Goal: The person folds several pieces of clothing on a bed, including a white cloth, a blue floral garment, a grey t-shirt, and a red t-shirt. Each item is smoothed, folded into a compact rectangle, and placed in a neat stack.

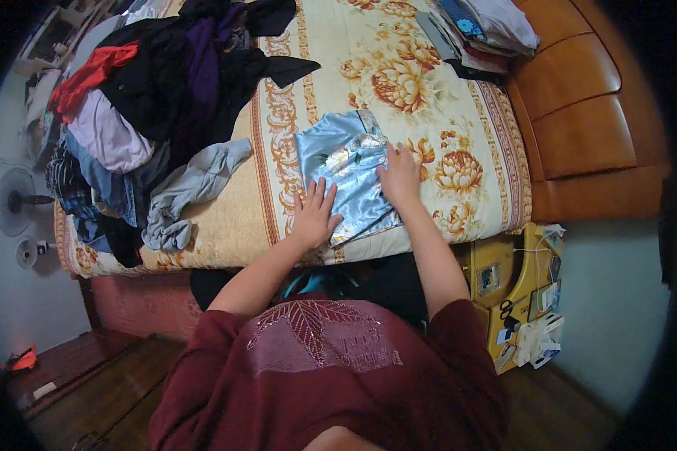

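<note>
A shiny light-blue satin garment (347,152) with a white flower print lies roughly flat near the front edge of the bed. My left hand (314,217) rests on its lower left side with the fingers spread. On the garment's right edge lies my right hand (399,175), fingers apart, the tips touching the fabric. Neither hand appears to grip the cloth. Under the garment is a cream bedspread (395,127) with orange-brown flowers.
Loose clothes (158,84) are heaped on the bed's left, with a crumpled grey garment (194,189) beside them. A folded stack (485,34) sits at the far right by a brown leather headboard (575,107). A yellow nightstand (502,282) holds scissors (506,310) and cables.
</note>
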Action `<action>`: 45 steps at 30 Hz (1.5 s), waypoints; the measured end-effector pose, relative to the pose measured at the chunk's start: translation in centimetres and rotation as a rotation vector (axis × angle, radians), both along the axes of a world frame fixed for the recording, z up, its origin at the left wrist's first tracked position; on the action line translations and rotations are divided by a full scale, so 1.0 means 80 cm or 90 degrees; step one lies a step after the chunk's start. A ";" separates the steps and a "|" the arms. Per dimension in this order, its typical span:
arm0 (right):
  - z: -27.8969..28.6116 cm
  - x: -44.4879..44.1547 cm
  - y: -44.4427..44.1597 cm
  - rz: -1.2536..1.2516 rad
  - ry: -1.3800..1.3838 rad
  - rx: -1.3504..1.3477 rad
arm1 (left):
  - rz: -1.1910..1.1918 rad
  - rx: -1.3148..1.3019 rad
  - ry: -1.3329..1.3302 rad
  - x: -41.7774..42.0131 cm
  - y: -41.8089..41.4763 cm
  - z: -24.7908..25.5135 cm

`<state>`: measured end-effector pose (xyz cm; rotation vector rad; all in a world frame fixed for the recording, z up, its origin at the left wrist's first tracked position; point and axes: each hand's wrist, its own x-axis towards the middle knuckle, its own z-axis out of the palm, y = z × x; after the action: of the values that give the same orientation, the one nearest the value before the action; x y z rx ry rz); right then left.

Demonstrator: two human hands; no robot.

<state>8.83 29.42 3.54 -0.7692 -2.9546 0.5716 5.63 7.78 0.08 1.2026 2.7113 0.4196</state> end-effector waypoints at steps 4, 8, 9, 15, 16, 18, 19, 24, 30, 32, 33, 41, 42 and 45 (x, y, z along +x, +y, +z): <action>-0.033 0.017 -0.030 0.032 -0.033 0.131 | -0.102 -0.036 0.034 -0.026 0.023 0.021; -0.045 0.029 -0.025 0.053 -0.044 0.175 | -0.023 -0.117 0.044 -0.107 0.034 0.013; -0.049 0.028 -0.025 0.060 -0.033 0.172 | 0.012 -0.122 0.045 -0.129 0.029 0.011; -0.050 0.029 -0.019 0.047 -0.006 0.103 | 0.063 -0.052 0.043 -0.150 0.013 0.011; -0.054 0.030 -0.016 0.020 0.019 0.071 | 0.062 -0.021 0.047 -0.127 0.015 0.013; -0.045 0.031 -0.017 -0.075 0.048 0.028 | -0.012 -0.018 0.005 -0.074 0.017 0.031; -0.049 0.031 -0.016 -0.076 0.044 0.033 | -0.086 -0.046 -0.038 -0.045 0.015 0.043; -0.069 0.034 -0.023 -0.075 -0.004 0.116 | -0.103 0.020 -0.005 0.042 -0.028 -0.001; -0.040 0.027 -0.020 -0.074 -0.106 0.067 | -0.192 0.001 -0.083 0.060 -0.068 0.011; -0.034 0.023 -0.024 -0.107 -0.040 0.111 | -0.136 0.015 -0.046 0.042 -0.058 0.013; -0.032 0.023 -0.028 -0.125 -0.008 0.133 | -0.086 0.033 -0.023 0.027 -0.044 0.012; -0.054 0.042 -0.053 -0.067 0.007 0.100 | -0.041 0.015 -0.038 0.030 -0.045 -0.008; -0.054 0.042 -0.041 -0.082 0.041 0.014 | -0.032 0.000 -0.080 0.044 -0.052 -0.007; -0.065 0.036 -0.005 -0.162 0.104 -0.104 | 0.022 0.119 -0.120 0.084 -0.067 -0.017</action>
<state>11.73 29.02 -1.70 -1.0388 -2.6313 0.8178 12.32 2.46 -1.27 1.0972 2.5798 0.7641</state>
